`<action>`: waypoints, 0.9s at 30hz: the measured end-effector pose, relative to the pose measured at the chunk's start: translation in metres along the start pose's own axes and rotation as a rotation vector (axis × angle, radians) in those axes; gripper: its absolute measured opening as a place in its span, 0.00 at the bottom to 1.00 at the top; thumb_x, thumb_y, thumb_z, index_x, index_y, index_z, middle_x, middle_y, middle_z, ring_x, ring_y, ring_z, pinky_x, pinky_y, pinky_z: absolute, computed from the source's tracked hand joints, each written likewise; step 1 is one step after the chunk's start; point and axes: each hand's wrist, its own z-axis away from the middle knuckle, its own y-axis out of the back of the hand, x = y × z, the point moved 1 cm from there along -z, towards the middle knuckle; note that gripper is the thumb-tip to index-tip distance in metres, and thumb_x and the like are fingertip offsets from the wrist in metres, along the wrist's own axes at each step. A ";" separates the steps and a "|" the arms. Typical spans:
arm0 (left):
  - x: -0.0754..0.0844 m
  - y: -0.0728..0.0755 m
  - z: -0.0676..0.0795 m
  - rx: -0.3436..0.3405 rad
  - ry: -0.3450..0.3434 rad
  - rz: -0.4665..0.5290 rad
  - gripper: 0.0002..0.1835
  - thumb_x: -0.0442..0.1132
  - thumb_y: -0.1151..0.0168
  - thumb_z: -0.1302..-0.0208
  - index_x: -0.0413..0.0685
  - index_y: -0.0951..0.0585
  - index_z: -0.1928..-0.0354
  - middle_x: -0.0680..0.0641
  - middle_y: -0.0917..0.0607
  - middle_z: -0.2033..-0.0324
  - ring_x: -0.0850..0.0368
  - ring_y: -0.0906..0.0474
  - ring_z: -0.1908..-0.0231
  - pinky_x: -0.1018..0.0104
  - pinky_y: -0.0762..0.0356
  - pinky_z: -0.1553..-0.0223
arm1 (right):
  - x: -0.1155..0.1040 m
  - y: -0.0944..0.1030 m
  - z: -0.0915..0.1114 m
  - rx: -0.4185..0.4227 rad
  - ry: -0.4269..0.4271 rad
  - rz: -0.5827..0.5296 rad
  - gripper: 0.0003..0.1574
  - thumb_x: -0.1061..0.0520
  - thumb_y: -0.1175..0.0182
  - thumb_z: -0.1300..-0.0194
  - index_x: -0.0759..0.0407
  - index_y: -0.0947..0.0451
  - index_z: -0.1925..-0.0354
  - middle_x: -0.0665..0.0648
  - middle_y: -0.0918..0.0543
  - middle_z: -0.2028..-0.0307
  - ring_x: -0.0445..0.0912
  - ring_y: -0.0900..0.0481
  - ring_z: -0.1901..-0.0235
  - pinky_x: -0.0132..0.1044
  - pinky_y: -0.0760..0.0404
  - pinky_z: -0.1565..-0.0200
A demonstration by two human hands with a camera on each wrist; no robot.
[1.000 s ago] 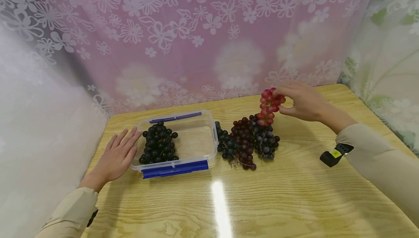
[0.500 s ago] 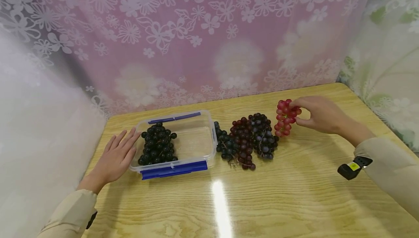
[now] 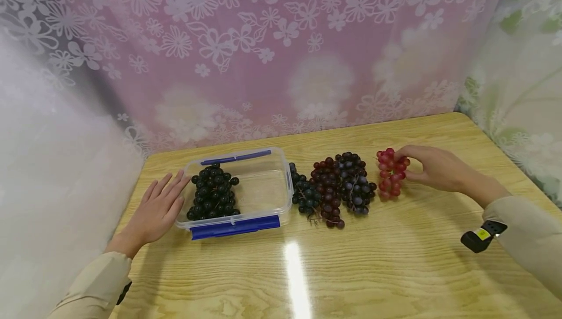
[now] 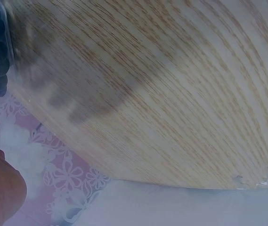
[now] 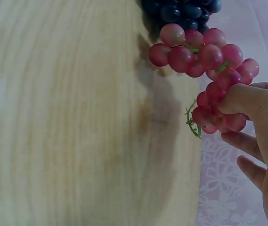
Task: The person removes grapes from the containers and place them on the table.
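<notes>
My right hand [image 3: 439, 167] pinches a bunch of red grapes [image 3: 391, 175] between thumb and fingers, to the right of the dark bunches. In the right wrist view the red grapes [image 5: 209, 56] show a green stem, with the thumb pressed on them. My left hand [image 3: 153, 209] lies with straight fingers against the left side of a clear plastic container [image 3: 263, 189] with blue clips. Inside the container, on its left side, sits a bunch of black grapes [image 3: 213, 192]. The left wrist view catches only part of the left hand [image 4: 2, 188].
Right of the container lie a dark green bunch [image 3: 305, 194], a dark red bunch [image 3: 326, 187] and a blue-black bunch [image 3: 355, 187], side by side. They rest on a wooden table [image 3: 360, 270]. A pink floral curtain [image 3: 263, 65] hangs behind its back edge.
My right hand has carried the red grapes to the right and down toward the table, away from above the blue-black bunch. The left hand stays against the container.
</notes>
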 end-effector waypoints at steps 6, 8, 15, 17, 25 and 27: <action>0.001 0.000 -0.001 0.000 0.006 0.008 0.27 0.47 0.63 0.22 0.49 0.46 0.25 0.45 0.51 0.26 0.41 0.57 0.29 0.43 0.66 0.32 | 0.000 -0.008 0.001 -0.011 0.033 -0.001 0.26 0.63 0.29 0.48 0.55 0.23 0.50 0.55 0.17 0.55 0.49 0.19 0.60 0.47 0.21 0.65; 0.001 0.000 -0.001 -0.006 0.008 0.010 0.28 0.48 0.64 0.22 0.50 0.46 0.25 0.45 0.51 0.26 0.40 0.57 0.29 0.43 0.66 0.32 | -0.001 -0.010 0.000 -0.015 0.032 0.001 0.26 0.63 0.29 0.48 0.55 0.23 0.50 0.54 0.18 0.55 0.49 0.19 0.60 0.47 0.21 0.65; 0.001 -0.001 -0.002 -0.008 0.012 0.015 0.27 0.46 0.62 0.22 0.50 0.46 0.25 0.45 0.52 0.26 0.41 0.57 0.29 0.41 0.65 0.33 | -0.005 -0.020 -0.005 -0.042 0.072 0.030 0.24 0.64 0.30 0.46 0.56 0.22 0.49 0.56 0.17 0.56 0.51 0.19 0.59 0.50 0.20 0.62; 0.001 -0.002 -0.002 -0.007 0.012 0.017 0.28 0.45 0.61 0.23 0.50 0.46 0.25 0.45 0.51 0.26 0.41 0.58 0.29 0.41 0.66 0.33 | -0.006 -0.023 -0.006 -0.048 0.072 0.035 0.25 0.64 0.31 0.45 0.58 0.22 0.48 0.58 0.18 0.54 0.54 0.19 0.58 0.51 0.20 0.61; 0.002 -0.001 0.001 0.002 0.023 0.026 0.27 0.47 0.64 0.22 0.49 0.45 0.25 0.45 0.51 0.26 0.40 0.57 0.29 0.40 0.65 0.33 | -0.009 -0.025 -0.006 -0.062 0.078 0.023 0.27 0.65 0.34 0.42 0.56 0.24 0.43 0.61 0.20 0.48 0.56 0.22 0.53 0.54 0.22 0.58; 0.002 -0.001 0.001 0.006 0.021 0.025 0.27 0.47 0.64 0.22 0.49 0.45 0.26 0.45 0.50 0.26 0.40 0.57 0.29 0.40 0.64 0.33 | -0.010 -0.024 -0.005 -0.075 0.069 0.016 0.28 0.65 0.35 0.41 0.56 0.26 0.41 0.62 0.22 0.46 0.58 0.23 0.51 0.56 0.22 0.57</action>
